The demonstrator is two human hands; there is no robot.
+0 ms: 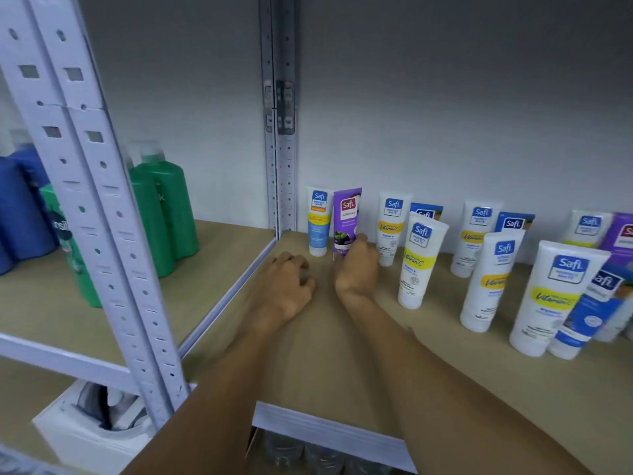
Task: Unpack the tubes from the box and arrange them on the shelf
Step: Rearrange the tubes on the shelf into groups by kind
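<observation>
A purple tube (346,219) stands upright at the back left of the wooden shelf (308,354). My right hand (356,269) grips its lower part. Just left of it stands a white tube with a blue and orange label (318,221). My left hand (286,289) rests on the shelf board in front of that tube, fingers curled, holding nothing. Several white tubes with yellow bands (419,262) stand in rows to the right, cap down. The box is not in view.
A perforated metal upright (99,214) crosses the left foreground, and another upright (281,132) stands at the back corner. Green bottles (164,207) and blue bottles (20,207) fill the neighbouring shelf on the left. A white carton (85,430) sits below.
</observation>
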